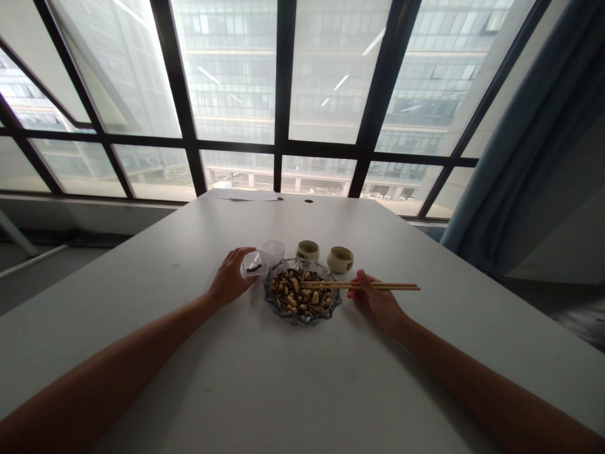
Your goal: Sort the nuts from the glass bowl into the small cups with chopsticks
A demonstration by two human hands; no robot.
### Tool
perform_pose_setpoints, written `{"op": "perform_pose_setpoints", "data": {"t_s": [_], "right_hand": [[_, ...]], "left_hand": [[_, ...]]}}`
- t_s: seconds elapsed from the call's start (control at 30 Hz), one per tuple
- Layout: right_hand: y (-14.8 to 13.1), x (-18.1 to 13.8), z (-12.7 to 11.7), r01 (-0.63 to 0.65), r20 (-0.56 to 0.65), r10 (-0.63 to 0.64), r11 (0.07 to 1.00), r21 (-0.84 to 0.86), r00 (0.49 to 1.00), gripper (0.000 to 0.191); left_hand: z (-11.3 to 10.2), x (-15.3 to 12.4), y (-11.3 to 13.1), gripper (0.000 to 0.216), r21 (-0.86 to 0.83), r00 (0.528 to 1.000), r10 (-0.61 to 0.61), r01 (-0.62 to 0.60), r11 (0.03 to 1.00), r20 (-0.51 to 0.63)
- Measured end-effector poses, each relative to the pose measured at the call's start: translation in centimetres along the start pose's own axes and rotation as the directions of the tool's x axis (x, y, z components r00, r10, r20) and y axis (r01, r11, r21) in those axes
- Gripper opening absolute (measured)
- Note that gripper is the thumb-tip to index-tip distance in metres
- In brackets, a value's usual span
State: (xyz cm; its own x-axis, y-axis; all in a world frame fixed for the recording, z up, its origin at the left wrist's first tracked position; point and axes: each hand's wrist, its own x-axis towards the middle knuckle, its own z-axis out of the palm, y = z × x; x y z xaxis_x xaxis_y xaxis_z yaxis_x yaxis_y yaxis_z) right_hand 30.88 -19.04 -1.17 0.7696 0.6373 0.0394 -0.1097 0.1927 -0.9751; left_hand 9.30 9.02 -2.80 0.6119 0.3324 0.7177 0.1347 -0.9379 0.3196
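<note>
A glass dish (pixel 302 295) of mixed nuts and dark seeds sits in the middle of the white table (pixel 283 378). My right hand (pixel 375 302) grips a pair of wooden chopsticks (pixel 359 286), whose tips reach over the nuts. My left hand (pixel 231 277) is closed round a small clear plastic cup (pixel 254 265) with something dark inside, tilted, just left of the dish. A second clear plastic cup (pixel 273 251) stands behind it. Two small beige ceramic cups (pixel 307 251) (pixel 340 259) stand behind the dish.
A sheet of paper (pixel 243 195) lies at the table's far edge, near two dark holes. Large windows with black frames fill the back. A blue curtain (pixel 520 145) hangs at the right.
</note>
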Motion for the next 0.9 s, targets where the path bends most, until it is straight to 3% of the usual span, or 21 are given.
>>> {"op": "perform_pose_setpoints", "data": {"t_s": [0.23, 0.37, 0.53, 0.63, 0.77, 0.9], "right_hand": [[0.0, 0.0, -0.2, -0.002, 0.036, 0.003, 1.0, -0.011, 0.999, 0.053], [0.2, 0.1, -0.2, -0.004, 0.02, 0.004, 1.0, 0.0, 1.0, 0.054], [0.4, 0.2, 0.0, 0.023, -0.033, -0.022, 0.999, 0.028, 0.999, 0.055], [0.5, 0.2, 0.0, 0.042, -0.049, -0.041, 0.999, 0.032, 0.998, 0.054], [0.5, 0.2, 0.1, 0.057, -0.066, -0.055, 0.998, 0.027, 0.996, 0.054], [0.5, 0.1, 0.2, 0.055, -0.071, -0.053, 0.998, 0.03, 0.996, 0.055]], "left_hand": [[-0.1, 0.0, 0.3, 0.055, 0.04, 0.998, -0.058, 0.058, 0.998, 0.002], [0.2, -0.1, -0.3, 0.067, 0.122, 0.963, -0.268, 0.269, 0.955, -0.029], [-0.6, 0.2, -1.7, 0.083, 0.156, 0.885, -0.464, 0.452, 0.878, 0.05], [-1.3, 1.5, -1.2, 0.088, 0.207, 0.9, -0.429, 0.407, 0.89, 0.076], [-0.7, 4.4, 1.0, 0.079, 0.269, 0.958, -0.251, 0.208, 0.94, 0.137], [1.8, 7.6, 2.7, 0.082, 0.306, 0.932, -0.234, 0.145, 0.941, 0.277]]}}
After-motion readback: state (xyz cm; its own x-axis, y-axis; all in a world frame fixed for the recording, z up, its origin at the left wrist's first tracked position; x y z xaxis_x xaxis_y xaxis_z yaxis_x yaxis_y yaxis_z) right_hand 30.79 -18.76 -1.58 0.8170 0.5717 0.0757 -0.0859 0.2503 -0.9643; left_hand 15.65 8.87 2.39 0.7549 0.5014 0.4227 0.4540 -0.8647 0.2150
